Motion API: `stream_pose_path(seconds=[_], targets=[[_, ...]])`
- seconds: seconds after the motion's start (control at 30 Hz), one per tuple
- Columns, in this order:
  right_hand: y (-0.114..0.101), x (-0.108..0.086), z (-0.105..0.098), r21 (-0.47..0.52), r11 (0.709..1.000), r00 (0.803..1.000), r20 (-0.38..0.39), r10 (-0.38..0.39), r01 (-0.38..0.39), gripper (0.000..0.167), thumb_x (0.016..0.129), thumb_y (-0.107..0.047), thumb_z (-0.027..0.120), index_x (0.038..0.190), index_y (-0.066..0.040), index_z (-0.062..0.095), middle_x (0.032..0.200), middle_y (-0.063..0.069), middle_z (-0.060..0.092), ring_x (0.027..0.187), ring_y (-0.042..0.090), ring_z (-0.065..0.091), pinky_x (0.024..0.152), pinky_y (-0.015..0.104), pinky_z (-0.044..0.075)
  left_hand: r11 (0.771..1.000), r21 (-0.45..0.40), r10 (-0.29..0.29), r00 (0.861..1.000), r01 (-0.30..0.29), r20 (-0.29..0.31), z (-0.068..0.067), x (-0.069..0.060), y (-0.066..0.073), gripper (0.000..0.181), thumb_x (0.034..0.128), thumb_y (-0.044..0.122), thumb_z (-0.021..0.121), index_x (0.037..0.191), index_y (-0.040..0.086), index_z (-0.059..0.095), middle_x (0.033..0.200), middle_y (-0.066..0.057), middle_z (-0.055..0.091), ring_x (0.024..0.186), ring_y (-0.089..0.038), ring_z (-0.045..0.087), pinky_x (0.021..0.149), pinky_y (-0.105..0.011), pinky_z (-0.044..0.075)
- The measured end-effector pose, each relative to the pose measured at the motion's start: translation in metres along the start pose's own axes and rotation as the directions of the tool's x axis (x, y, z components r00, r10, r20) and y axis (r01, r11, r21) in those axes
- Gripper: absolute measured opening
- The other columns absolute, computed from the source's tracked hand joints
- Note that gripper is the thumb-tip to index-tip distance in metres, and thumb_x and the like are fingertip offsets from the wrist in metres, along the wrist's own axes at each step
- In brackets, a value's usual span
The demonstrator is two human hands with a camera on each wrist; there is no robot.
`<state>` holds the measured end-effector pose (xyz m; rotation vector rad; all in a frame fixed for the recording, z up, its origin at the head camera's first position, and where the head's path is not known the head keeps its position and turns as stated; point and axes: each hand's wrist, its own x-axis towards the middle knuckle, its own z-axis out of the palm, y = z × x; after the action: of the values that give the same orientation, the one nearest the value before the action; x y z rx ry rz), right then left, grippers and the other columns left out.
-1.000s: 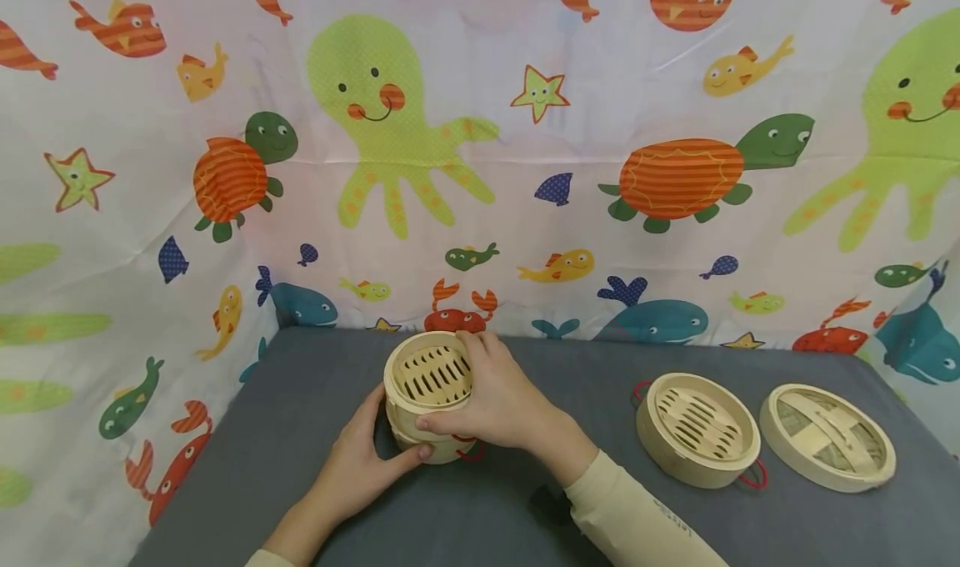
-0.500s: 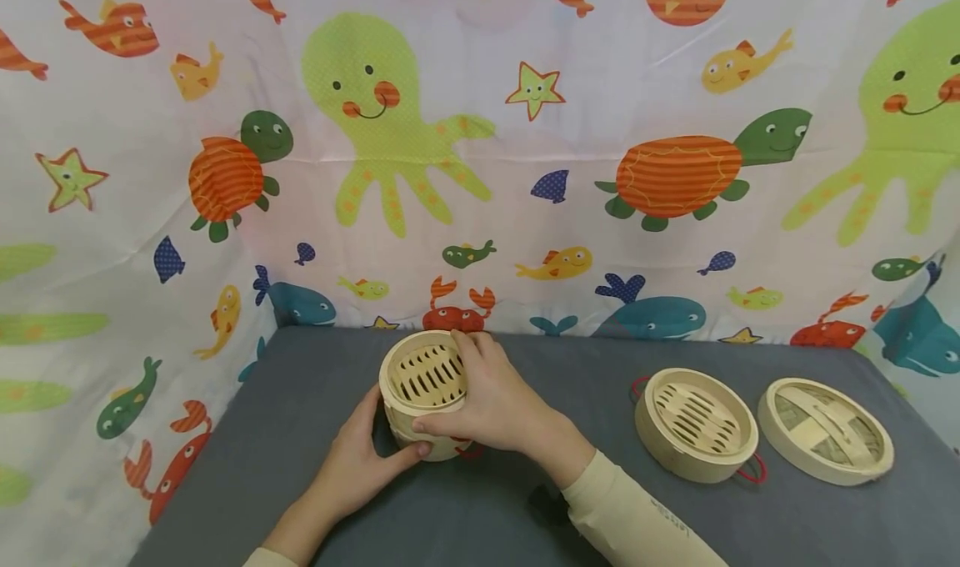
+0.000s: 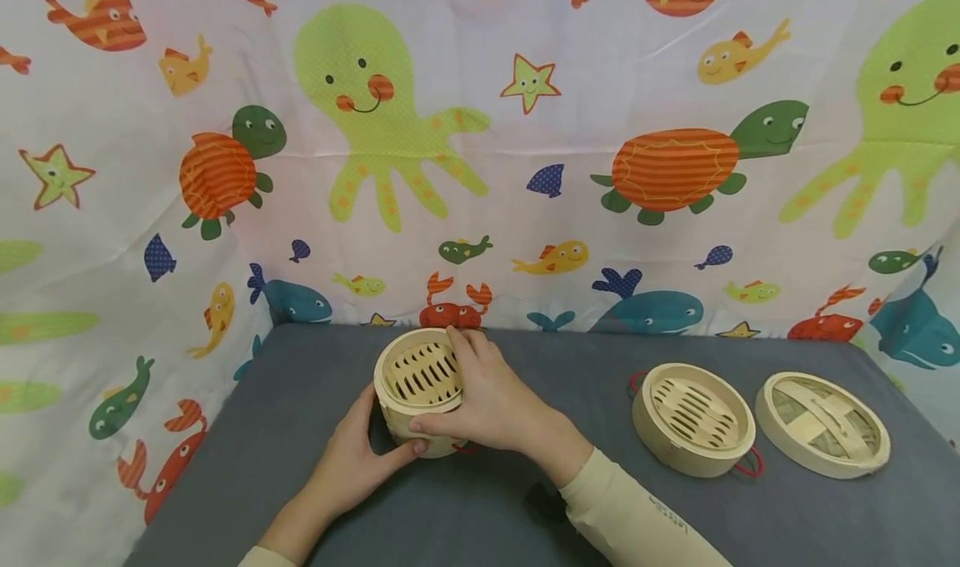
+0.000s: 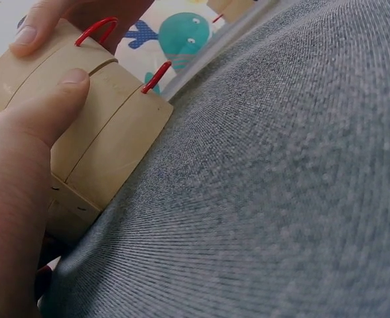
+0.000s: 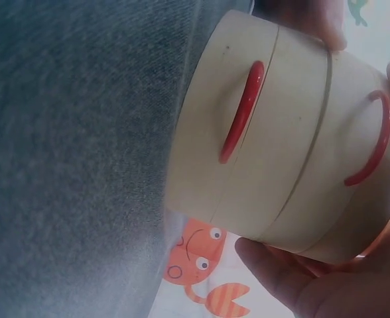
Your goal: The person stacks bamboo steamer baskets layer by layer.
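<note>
Left hand (image 3: 348, 459) wrapped round side of basket stack (image 3: 397, 421), thumb against front wall near seam. Right hand (image 3: 491, 400) clamped on upper basket (image 3: 422, 373), thumb on near wall, fingers over far rim. Stack is two round bamboo steamers, slotted base showing on top; lower basket (image 5: 274, 119) on grey worktop (image 3: 585, 383), left of my middle. Red loops (image 5: 241, 112) on stack's side, one per basket. Well off to right: third basket (image 3: 693, 421), woven lid (image 3: 822, 425) just beside it. Sea-animal curtain (image 3: 450, 83) behind.
</note>
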<state>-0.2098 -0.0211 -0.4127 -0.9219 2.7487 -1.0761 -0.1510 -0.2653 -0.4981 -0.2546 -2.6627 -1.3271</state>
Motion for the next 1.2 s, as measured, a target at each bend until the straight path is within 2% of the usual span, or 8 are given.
stream_pose_path(seconds=[0.17,0.37,0.57,0.77,0.97,1.2], targets=[[-0.001,-0.001,-0.002,-0.012,1.000,0.999,0.034,0.023,-0.023,0.132,0.080,-0.073,0.086,0.175,-0.010,0.021,0.170,0.013,0.033,0.150,0.036,0.040,0.114,0.056,0.050,1.000,-0.019,-0.022,1.000,0.022,0.002,0.002,0.002,-0.001,0.114,0.0870,0.055,0.092,0.173,0.015,0.028,0.171,-0.013,0.040,0.158,-0.036,0.037,0.122,-0.070,0.033],[-0.001,-0.002,-0.005,-0.052,0.999,0.998,0.055,0.019,-0.016,0.133,0.082,-0.076,0.083,0.176,-0.008,0.017,0.173,0.016,0.029,0.154,0.038,0.037,0.118,0.056,0.047,0.999,-0.020,-0.034,0.999,0.034,0.010,0.003,0.002,-0.001,0.114,0.0885,0.057,0.090,0.174,0.016,0.027,0.172,-0.013,0.038,0.159,-0.036,0.036,0.123,-0.070,0.032],[0.002,-0.003,-0.012,-0.072,0.997,0.995,0.099,-0.014,0.021,0.136,0.084,-0.076,0.082,0.176,-0.006,0.010,0.175,0.017,0.027,0.156,0.038,0.035,0.120,0.055,0.045,0.999,-0.033,-0.030,0.999,0.031,0.018,0.004,0.001,-0.001,0.113,0.0892,0.056,0.090,0.174,0.016,0.026,0.173,-0.013,0.037,0.159,-0.036,0.035,0.122,-0.071,0.032],[0.009,-0.009,-0.027,-0.069,0.996,0.989,0.145,-0.040,0.050,0.138,0.084,-0.076,0.082,0.177,-0.011,0.003,0.179,0.015,0.019,0.162,0.036,0.026,0.123,0.055,0.041,0.999,-0.035,-0.017,1.000,0.017,0.015,0.003,0.002,-0.003,0.111,0.0889,0.055,0.091,0.173,0.017,0.028,0.172,-0.012,0.038,0.158,-0.037,0.037,0.121,-0.072,0.033],[0.022,-0.023,-0.045,-0.115,0.993,0.994,0.111,-0.022,0.035,0.129,0.086,-0.082,0.075,0.177,-0.016,0.011,0.180,0.011,0.021,0.163,0.033,0.027,0.122,0.058,0.042,0.998,-0.060,0.026,1.000,-0.026,0.007,0.004,0.002,-0.005,0.108,0.0905,0.045,0.092,0.172,0.014,0.029,0.170,-0.013,0.040,0.156,-0.038,0.040,0.120,-0.072,0.035],[0.042,-0.043,-0.064,-0.205,0.979,0.998,0.049,0.036,-0.025,0.122,0.085,-0.086,0.072,0.176,-0.019,0.025,0.179,0.007,0.027,0.162,0.032,0.032,0.122,0.060,0.041,0.999,-0.052,0.008,1.000,-0.007,0.010,0.005,0.002,-0.001,0.109,0.0903,0.047,0.092,0.172,0.014,0.028,0.171,-0.014,0.039,0.157,-0.039,0.039,0.120,-0.071,0.034]])
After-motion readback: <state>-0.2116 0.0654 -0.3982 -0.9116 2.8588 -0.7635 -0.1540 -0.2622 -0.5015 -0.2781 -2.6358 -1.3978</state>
